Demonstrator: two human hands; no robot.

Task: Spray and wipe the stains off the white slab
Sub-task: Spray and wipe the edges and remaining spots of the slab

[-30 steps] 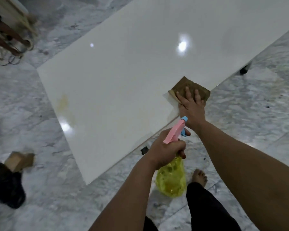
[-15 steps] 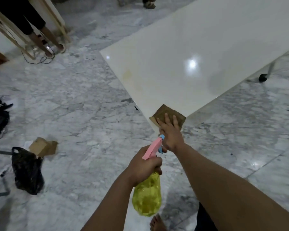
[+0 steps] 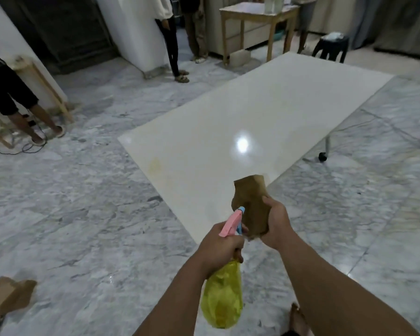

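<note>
- Lying on the marble floor (image 3: 87, 226) far left of the white slab (image 3: 252, 122), low in the view, is a piece of brown cardboard (image 3: 9, 295).
- Left of the slab and farther off, a person's bare legs (image 3: 38, 120) stand by a wooden frame (image 3: 56, 93).
- Near the slab's left corner a faint yellowish stain (image 3: 155, 166) shows on its glossy surface.
- Just short of the slab's near corner, the left hand (image 3: 220, 247) has its fingers clenched round the neck of a spray bottle (image 3: 222, 299); the yellow body hangs below the fist, and the pink trigger head (image 3: 230, 224) points toward the slab.
- Right of that, the right hand (image 3: 274, 221) grips a brown cloth (image 3: 251, 207), held up over the slab's near corner; whether the cloth touches the slab cannot be told.
- A bright light reflection (image 3: 242, 143) sits on the slab beyond the cloth.
- Under the slab's right edge a metal leg with a black caster (image 3: 322, 156) rests on the floor.
- Beyond the slab's far end stand a wooden table (image 3: 257, 13) and a dark stool (image 3: 330, 46).
</note>
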